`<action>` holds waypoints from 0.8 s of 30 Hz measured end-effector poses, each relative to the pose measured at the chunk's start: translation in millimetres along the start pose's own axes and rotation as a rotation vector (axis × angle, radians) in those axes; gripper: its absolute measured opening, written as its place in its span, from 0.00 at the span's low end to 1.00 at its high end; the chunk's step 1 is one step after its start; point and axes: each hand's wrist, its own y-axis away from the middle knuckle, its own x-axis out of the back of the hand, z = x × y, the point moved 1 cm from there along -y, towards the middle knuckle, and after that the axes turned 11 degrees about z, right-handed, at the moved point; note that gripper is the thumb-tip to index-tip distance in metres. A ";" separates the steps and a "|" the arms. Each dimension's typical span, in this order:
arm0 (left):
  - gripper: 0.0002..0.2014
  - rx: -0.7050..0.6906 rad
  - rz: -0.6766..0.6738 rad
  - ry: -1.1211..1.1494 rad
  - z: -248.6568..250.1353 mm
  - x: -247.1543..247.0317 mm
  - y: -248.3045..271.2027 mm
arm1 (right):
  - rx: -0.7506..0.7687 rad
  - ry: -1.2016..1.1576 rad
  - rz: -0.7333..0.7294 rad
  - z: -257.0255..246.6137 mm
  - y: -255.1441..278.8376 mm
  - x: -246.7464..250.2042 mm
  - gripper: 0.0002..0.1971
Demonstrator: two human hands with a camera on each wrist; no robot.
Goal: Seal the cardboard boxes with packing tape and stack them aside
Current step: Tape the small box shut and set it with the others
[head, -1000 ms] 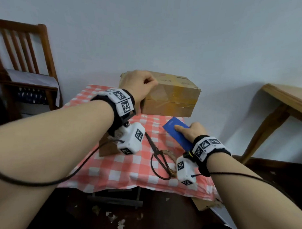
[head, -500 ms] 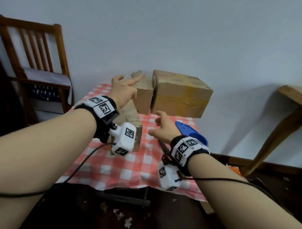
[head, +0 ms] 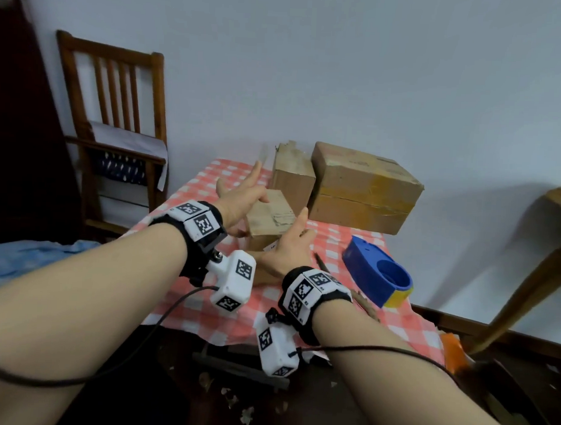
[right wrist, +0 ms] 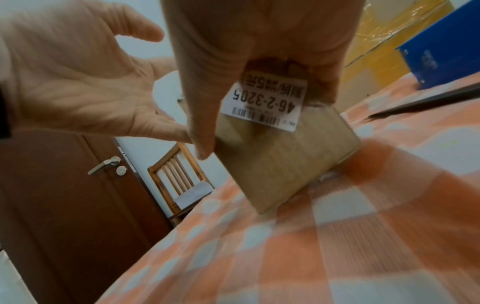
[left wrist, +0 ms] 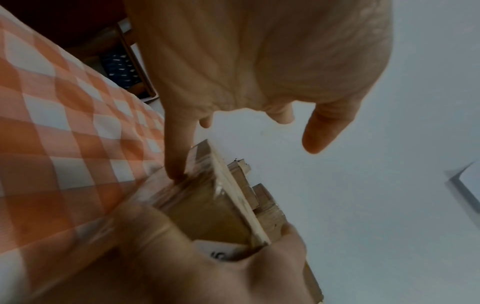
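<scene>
Three cardboard boxes sit on the checked tablecloth [head: 202, 317], and both hands are in around the nearest one, the small box [head: 270, 215], which stands near the middle of the cloth, in front of the other two. The right hand [head: 287, 250] is against its near side, fingers reaching up over a white printed label [right wrist: 262, 100] stuck to that face; in the right wrist view the thumb and fingers straddle the label and press on the cardboard, though whether they truly clamp the box I cannot tell. The left hand [head: 241, 198] is spread wide at the box's left side, fingers straight and apart, one fingertip touching the top edge in the left wrist view, the rest in the air. Behind the small box stands a tall narrow box [head: 292, 177] with a ragged top flap, and just to its right, touching or nearly so, the big box [head: 362, 189] with yellowish tape across it. On the right of the cloth lies a blue tape dispenser [head: 377, 276], well apart from both hands. A wooden chair [head: 114, 117] stands by the wall at the left.
</scene>
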 end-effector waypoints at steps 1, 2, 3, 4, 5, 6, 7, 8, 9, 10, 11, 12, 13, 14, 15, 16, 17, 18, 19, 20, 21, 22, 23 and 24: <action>0.36 -0.022 0.019 0.014 4.0 1.7 0.6 | 0.022 0.013 0.029 -5.4 -3.2 5.8 0.72; 0.35 -0.069 0.056 0.009 8.8 4.4 0.5 | 0.062 0.026 0.060 -11.6 -8.5 13.4 0.71; 0.36 -0.112 0.110 0.007 15.3 9.1 0.8 | 0.104 0.045 0.085 -18.9 -15.0 22.2 0.71; 0.35 -0.152 0.175 0.027 22.4 14.5 1.4 | 0.146 0.068 0.103 -27.5 -22.2 31.7 0.72; 0.32 -0.175 0.249 0.072 29.1 21.3 -0.8 | 0.174 0.089 0.117 -37.2 -29.5 42.0 0.72; 0.27 -0.192 0.316 0.131 36.6 28.4 -2.6 | 0.197 0.103 0.125 -47.8 -36.1 52.5 0.72; 0.21 -0.194 0.373 0.204 43.5 35.9 -5.0 | 0.218 0.115 0.129 -56.9 -42.3 61.7 0.71; 0.17 -0.208 0.413 0.271 51.0 43.2 -7.9 | 0.239 0.133 0.137 -65.4 -47.6 69.5 0.70; 0.15 -0.217 0.420 0.314 57.6 49.5 -9.0 | 0.264 0.163 0.139 -73.4 -50.2 75.8 0.68; 0.15 -0.229 0.410 0.335 64.3 54.3 -8.3 | 0.284 0.208 0.128 -79.2 -52.1 78.8 0.67; 0.14 -0.232 0.400 0.355 69.7 57.8 -7.9 | 0.300 0.262 0.103 -83.5 -52.0 78.3 0.65; 0.15 -0.230 0.391 0.378 74.1 60.3 -7.4 | 0.298 0.314 0.066 -86.0 -49.8 75.9 0.62; 0.17 -0.218 0.376 0.391 77.1 62.2 -5.6 | 0.299 0.354 0.022 -86.0 -47.7 71.4 0.59; 0.20 -0.214 0.362 0.394 78.1 63.3 -5.2 | 0.296 0.376 -0.030 -84.6 -46.2 65.4 0.54; 0.21 -0.206 0.347 0.389 77.3 64.3 -4.6 | 0.299 0.383 -0.081 -82.7 -44.7 59.7 0.50; 0.19 -0.201 0.331 0.382 76.3 64.5 -4.5 | 0.282 0.381 -0.122 -81.8 -42.1 55.3 0.47; 0.16 -0.183 0.317 0.374 74.6 64.5 -5.2 | 0.287 0.359 -0.141 -80.3 -41.0 52.5 0.49; 0.16 -0.171 0.311 0.369 72.9 63.8 -7.5 | 0.276 0.329 -0.152 -78.1 -42.5 50.7 0.53; 0.17 -0.151 0.301 0.366 71.9 63.2 -8.8 | 0.275 0.295 -0.154 -76.2 -44.5 51.5 0.56; 0.18 -0.131 0.287 0.364 71.6 62.0 -9.5 | 0.267 0.253 -0.154 -75.0 -45.1 54.1 0.56; 0.19 -0.112 0.264 0.361 72.0 60.6 -8.9 | 0.255 0.186 -0.159 -71.7 -46.7 57.9 0.53; 0.20 -0.096 0.237 0.352 72.5 59.0 -9.3 | 0.227 0.107 -0.167 -68.7 -47.8 62.5 0.48; 0.21 -0.078 0.203 0.337 72.5 57.5 -9.1 | 0.198 0.017 -0.170 -66.2 -48.7 67.2 0.43; 0.22 -0.064 0.172 0.317 72.8 56.5 -9.1 | 0.158 -0.088 -0.159 -65.4 -48.8 72.1 0.37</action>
